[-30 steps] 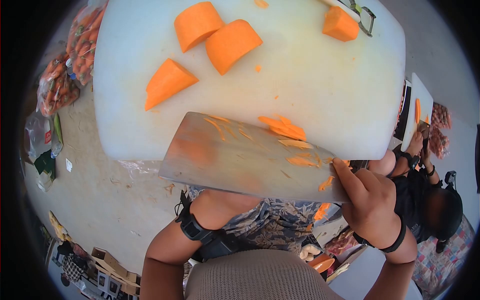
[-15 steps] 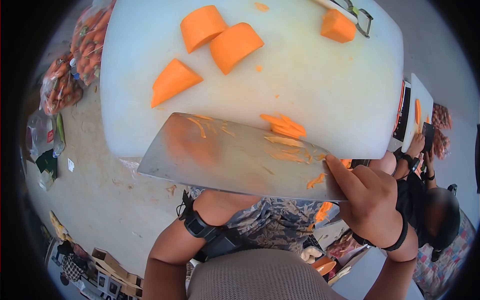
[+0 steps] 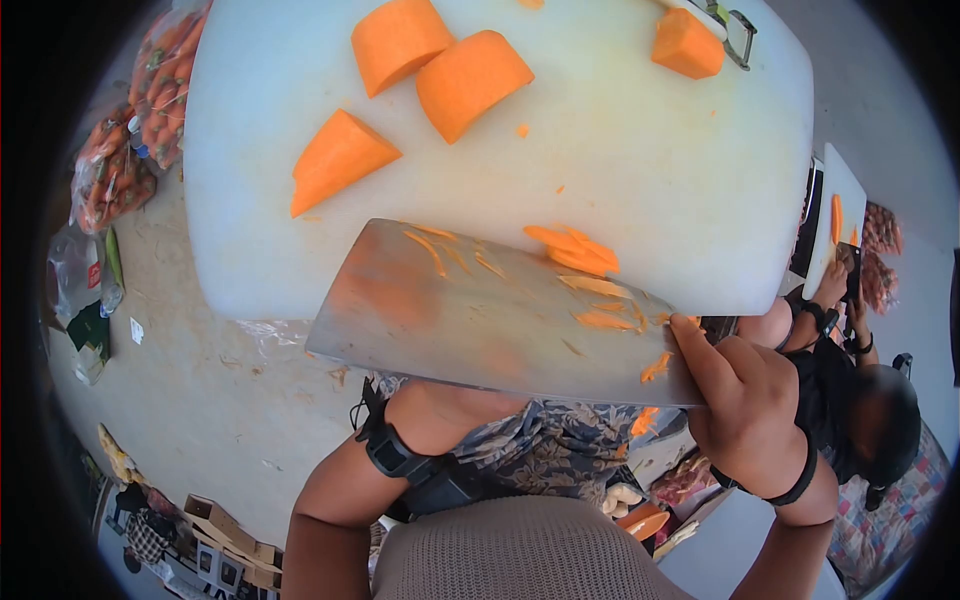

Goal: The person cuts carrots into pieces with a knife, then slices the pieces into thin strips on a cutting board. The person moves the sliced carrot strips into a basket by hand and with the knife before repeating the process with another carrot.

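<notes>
1. Pale, littered floor [image 3: 230, 420] fills the left side, and the round lens darkens every corner; whatever supports the large white plastic cutting board [image 3: 650, 180] is hidden beneath it.
2. Bent around the grip end of a broad grey metal cleaver [image 3: 500, 330], the fingers of the right hand [image 3: 745, 400] grasp it firmly; they conceal the handle. The left hand is out of sight, so I cannot tell its state: only the arm shows, up to a black wrist strap [image 3: 395, 452].
3. Wet-looking orange shreds [image 3: 605, 320] cling to the blade, which slants across the board's near edge and covers part of it. Whether it touches the board is unclear.
4. Just above the blade's upper edge lies a small heap of thin orange carrot slices [image 3: 572, 250].
5. Farther off on the board, two thick orange carrot chunks [image 3: 475, 85] touch, and a wedge-shaped orange piece [image 3: 343, 163] lies apart.
6. At the far right, an orange block [image 3: 688, 45] sits against a metal-bladed peeler [image 3: 742, 40], cut off by the top border.
7. Beyond, a clear plastic bag of carrots [image 3: 170, 85] is cropped at upper left; at right, a co-worker's hand [image 3: 832, 285] is too small to read clearly.
</notes>
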The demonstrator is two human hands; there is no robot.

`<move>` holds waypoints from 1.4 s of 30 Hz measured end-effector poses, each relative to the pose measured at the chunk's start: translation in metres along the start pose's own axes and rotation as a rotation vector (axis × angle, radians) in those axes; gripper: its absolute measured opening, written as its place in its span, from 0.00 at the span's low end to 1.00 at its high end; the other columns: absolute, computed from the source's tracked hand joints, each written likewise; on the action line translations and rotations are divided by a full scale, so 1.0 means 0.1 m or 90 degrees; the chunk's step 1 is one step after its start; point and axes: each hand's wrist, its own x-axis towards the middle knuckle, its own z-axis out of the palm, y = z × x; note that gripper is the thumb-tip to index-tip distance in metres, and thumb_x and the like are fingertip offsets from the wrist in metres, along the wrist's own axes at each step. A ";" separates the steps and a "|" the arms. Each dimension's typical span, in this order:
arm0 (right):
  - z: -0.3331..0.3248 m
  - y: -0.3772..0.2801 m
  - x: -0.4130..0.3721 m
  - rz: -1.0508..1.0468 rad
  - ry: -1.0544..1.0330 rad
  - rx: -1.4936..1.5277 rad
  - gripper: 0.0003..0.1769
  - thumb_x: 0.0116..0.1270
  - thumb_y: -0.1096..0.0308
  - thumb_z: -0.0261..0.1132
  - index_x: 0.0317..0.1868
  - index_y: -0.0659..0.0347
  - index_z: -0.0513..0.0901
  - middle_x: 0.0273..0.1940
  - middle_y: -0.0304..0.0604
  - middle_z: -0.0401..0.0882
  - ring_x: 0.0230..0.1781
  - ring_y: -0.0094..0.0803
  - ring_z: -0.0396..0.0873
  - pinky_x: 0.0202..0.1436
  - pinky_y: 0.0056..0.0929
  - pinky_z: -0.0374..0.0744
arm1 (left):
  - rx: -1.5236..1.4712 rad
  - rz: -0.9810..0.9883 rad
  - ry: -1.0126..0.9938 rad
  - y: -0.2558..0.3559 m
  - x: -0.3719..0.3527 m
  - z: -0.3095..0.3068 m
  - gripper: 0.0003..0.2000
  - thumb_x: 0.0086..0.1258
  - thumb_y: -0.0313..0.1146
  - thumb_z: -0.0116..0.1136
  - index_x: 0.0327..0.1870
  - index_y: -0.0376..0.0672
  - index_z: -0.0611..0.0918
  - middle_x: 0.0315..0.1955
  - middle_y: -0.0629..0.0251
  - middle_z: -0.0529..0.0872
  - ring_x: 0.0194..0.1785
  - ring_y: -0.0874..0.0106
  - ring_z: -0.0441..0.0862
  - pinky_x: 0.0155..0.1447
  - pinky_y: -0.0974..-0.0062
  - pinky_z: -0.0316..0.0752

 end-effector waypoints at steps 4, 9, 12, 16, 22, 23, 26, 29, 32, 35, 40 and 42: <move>0.07 0.01 0.10 -0.019 0.019 -0.008 0.30 0.46 0.74 0.66 0.55 0.65 0.81 0.21 0.34 0.63 0.17 0.26 0.68 0.18 0.28 0.67 | 0.178 0.132 0.070 0.03 0.11 0.00 0.21 0.68 0.34 0.63 0.61 0.42 0.78 0.57 0.57 0.81 0.57 0.58 0.80 0.62 0.60 0.74; 0.18 -0.06 0.30 -0.030 0.040 0.002 0.27 0.47 0.73 0.67 0.53 0.64 0.81 0.21 0.34 0.64 0.17 0.26 0.70 0.18 0.27 0.68 | 0.192 0.114 0.114 0.08 0.24 0.00 0.15 0.64 0.29 0.62 0.51 0.38 0.83 0.53 0.55 0.84 0.51 0.58 0.83 0.53 0.62 0.79; 0.12 -0.09 0.29 -0.016 0.021 0.034 0.33 0.41 0.77 0.67 0.55 0.65 0.81 0.22 0.37 0.67 0.19 0.31 0.72 0.22 0.31 0.69 | -0.080 0.004 0.085 0.12 0.29 -0.05 0.14 0.64 0.28 0.62 0.52 0.39 0.83 0.52 0.56 0.84 0.52 0.58 0.83 0.54 0.61 0.79; -0.04 -0.02 0.18 -0.044 0.013 0.018 0.27 0.49 0.73 0.67 0.54 0.67 0.81 0.20 0.34 0.64 0.16 0.25 0.70 0.18 0.28 0.68 | 0.101 0.080 0.094 0.01 0.08 0.09 0.15 0.66 0.29 0.62 0.53 0.40 0.82 0.52 0.58 0.84 0.52 0.59 0.82 0.56 0.62 0.78; -0.12 0.01 -0.09 0.007 -0.001 0.031 0.32 0.43 0.77 0.67 0.55 0.67 0.82 0.20 0.34 0.62 0.16 0.26 0.67 0.19 0.29 0.67 | -0.227 -0.144 0.012 -0.06 -0.05 0.13 0.18 0.67 0.35 0.62 0.56 0.40 0.80 0.53 0.59 0.83 0.54 0.61 0.81 0.59 0.63 0.76; -0.12 0.02 -0.11 0.006 -0.002 0.033 0.32 0.43 0.77 0.67 0.55 0.67 0.82 0.20 0.34 0.62 0.16 0.26 0.67 0.19 0.29 0.67 | -0.229 -0.151 0.005 -0.06 -0.05 0.13 0.18 0.68 0.35 0.62 0.57 0.41 0.79 0.54 0.59 0.82 0.55 0.61 0.80 0.59 0.63 0.76; -0.12 0.03 -0.12 0.013 -0.013 0.032 0.33 0.41 0.77 0.66 0.56 0.67 0.82 0.21 0.34 0.62 0.16 0.27 0.66 0.19 0.29 0.67 | -0.229 -0.166 -0.009 -0.08 -0.09 0.14 0.21 0.68 0.36 0.62 0.60 0.41 0.77 0.57 0.59 0.80 0.57 0.62 0.79 0.61 0.63 0.75; -0.09 0.03 -0.08 0.004 -0.003 0.025 0.35 0.40 0.77 0.65 0.56 0.67 0.81 0.21 0.35 0.62 0.16 0.27 0.66 0.19 0.29 0.67 | -0.211 -0.161 -0.026 -0.09 -0.13 0.11 0.23 0.68 0.38 0.62 0.63 0.41 0.74 0.60 0.59 0.77 0.59 0.62 0.77 0.62 0.63 0.75; -0.09 0.02 -0.06 0.003 -0.014 0.023 0.35 0.40 0.77 0.65 0.57 0.68 0.81 0.21 0.35 0.62 0.16 0.27 0.67 0.19 0.29 0.67 | -0.156 -0.119 -0.035 -0.10 -0.15 0.12 0.26 0.69 0.39 0.63 0.66 0.42 0.72 0.63 0.59 0.75 0.61 0.63 0.76 0.63 0.63 0.74; -0.04 0.01 0.00 0.000 -0.016 0.010 0.34 0.41 0.76 0.65 0.57 0.67 0.81 0.21 0.35 0.63 0.17 0.27 0.67 0.19 0.29 0.67 | -0.053 -0.040 -0.031 -0.12 -0.12 0.15 0.29 0.69 0.40 0.63 0.69 0.42 0.70 0.66 0.59 0.73 0.64 0.64 0.75 0.65 0.63 0.73; 0.14 0.01 0.27 -0.050 0.026 0.007 0.31 0.45 0.75 0.65 0.55 0.66 0.81 0.21 0.35 0.64 0.17 0.26 0.70 0.18 0.28 0.67 | 0.305 0.148 0.093 0.05 0.13 0.01 0.18 0.67 0.34 0.61 0.58 0.41 0.80 0.55 0.57 0.81 0.57 0.59 0.78 0.62 0.61 0.74; 0.11 0.00 0.25 -0.047 0.026 0.018 0.31 0.45 0.75 0.65 0.55 0.67 0.81 0.21 0.35 0.64 0.17 0.26 0.70 0.18 0.28 0.67 | 0.229 0.134 0.092 0.08 0.18 0.00 0.19 0.67 0.34 0.61 0.58 0.41 0.79 0.55 0.57 0.81 0.57 0.59 0.78 0.62 0.61 0.74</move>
